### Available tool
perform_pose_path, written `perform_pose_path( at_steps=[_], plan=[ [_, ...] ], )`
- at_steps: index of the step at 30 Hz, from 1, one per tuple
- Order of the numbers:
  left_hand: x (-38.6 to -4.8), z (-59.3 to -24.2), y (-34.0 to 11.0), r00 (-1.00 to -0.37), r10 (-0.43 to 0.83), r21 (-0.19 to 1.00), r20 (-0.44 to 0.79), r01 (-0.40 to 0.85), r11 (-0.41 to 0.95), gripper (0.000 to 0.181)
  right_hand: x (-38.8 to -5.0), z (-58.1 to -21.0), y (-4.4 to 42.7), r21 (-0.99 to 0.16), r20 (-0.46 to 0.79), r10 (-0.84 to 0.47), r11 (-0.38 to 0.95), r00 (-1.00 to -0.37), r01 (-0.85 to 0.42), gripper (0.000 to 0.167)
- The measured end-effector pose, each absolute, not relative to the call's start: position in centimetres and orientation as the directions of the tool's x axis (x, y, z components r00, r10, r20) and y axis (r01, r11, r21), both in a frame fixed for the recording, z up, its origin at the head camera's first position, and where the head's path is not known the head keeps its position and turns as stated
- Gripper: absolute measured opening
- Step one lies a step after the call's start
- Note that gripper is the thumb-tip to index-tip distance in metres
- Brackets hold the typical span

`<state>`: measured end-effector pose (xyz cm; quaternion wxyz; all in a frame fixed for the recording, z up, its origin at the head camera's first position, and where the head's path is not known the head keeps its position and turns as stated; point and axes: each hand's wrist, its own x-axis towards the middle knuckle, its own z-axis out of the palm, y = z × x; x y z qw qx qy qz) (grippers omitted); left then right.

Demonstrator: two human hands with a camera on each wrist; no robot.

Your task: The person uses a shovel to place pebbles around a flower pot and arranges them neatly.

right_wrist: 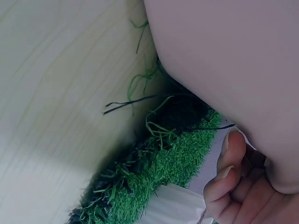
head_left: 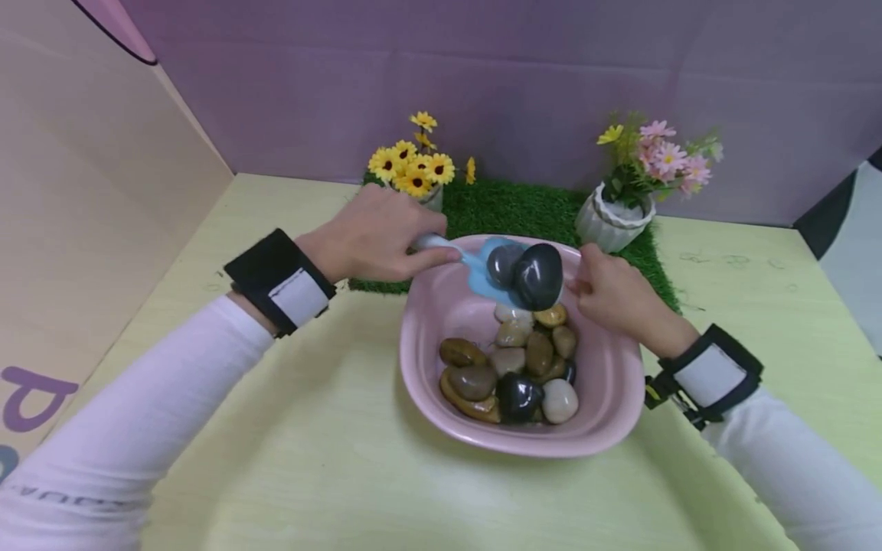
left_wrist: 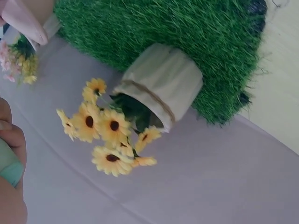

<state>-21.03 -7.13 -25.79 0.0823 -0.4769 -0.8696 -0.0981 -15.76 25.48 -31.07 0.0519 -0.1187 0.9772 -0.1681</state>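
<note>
My left hand (head_left: pixel 386 233) grips the pale handle of a light blue scoop (head_left: pixel 481 277) and holds it above the far part of a pink basin (head_left: pixel 510 445). On the scoop lie a large black stone (head_left: pixel 540 277) and a smaller dark grey stone (head_left: pixel 503 264). Inside the basin several wet stones (head_left: pixel 540 353) in brown, white and black are heaped. At the basin's far right side my right hand (head_left: pixel 616 295) holds the rim, and its curled fingers (right_wrist: pixel 223 184) show under the edge in the right wrist view. In the left wrist view the teal handle end (left_wrist: pixel 8 163) sits within the left fingers.
Behind the basin lies a green grass mat (head_left: pixel 489 207). A pot of yellow flowers (head_left: pixel 413 168) stands at its left, and a white ribbed pot (head_left: pixel 613 218) with pink flowers at its right, close to my right hand. A purple backdrop (head_left: pixel 524 92) rises behind the wooden table (head_left: pixel 310 459).
</note>
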Motion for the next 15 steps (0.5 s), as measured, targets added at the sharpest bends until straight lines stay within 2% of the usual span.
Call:
perform_pose_path(
  at_steps=[15],
  plan=[
    [-22.7,-25.5,-9.7,-0.617,0.742,0.074,0.26,0.779,0.622,0.038,-15.7,-31.0,25.4,-0.35,-0.082,-0.242,0.915,-0.967,-0.199,0.017]
  ],
)
